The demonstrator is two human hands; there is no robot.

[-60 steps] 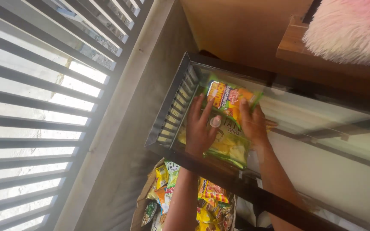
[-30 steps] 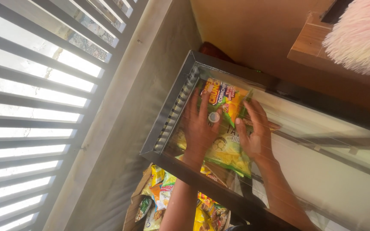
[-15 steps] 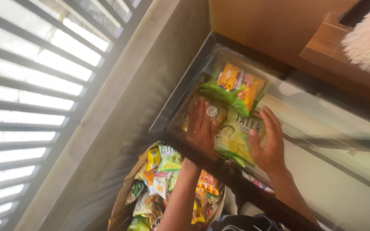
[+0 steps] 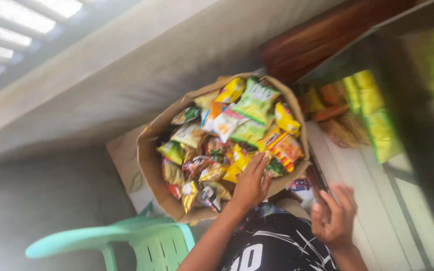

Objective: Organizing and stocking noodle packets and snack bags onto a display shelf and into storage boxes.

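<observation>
The left hand (image 4: 251,183) sits at about 6 o'clock in the head view, with its fingers spread a little and pointing up toward 1 o'clock. The fingers rest on the small shiny snack packets (image 4: 225,145) and they do not wrap around any one packet, so this hand holds nothing. The packets are yellow, green, orange and red, and they lie in a heap that fills the big brown cardboard box (image 4: 149,165). The box is in the middle of the view, and its open top faces the camera. The hand lies over the box edge at 5 o'clock of the box. The right hand (image 4: 333,217) is lower, at about 5 o'clock in the view, well apart from the box. Its fingers are loosely curled and half open, and it holds nothing that can be seen. It hangs just beside the pale shelf board (image 4: 357,190). Between the two hands, at 6 o'clock, is the person's black shirt with white marks (image 4: 269,246). Going out to 2 o'clock, more green and orange snack packets (image 4: 357,108) lie on the shelf behind a dark frame, but they are blurry. At 1 o'clock there is a dark brown wooden edge (image 4: 322,35). At 7 o'clock stands a mint green plastic chair (image 4: 141,241), just below the box. A grey wall (image 4: 101,85) runs from 9 o'clock to 12 o'clock.
</observation>
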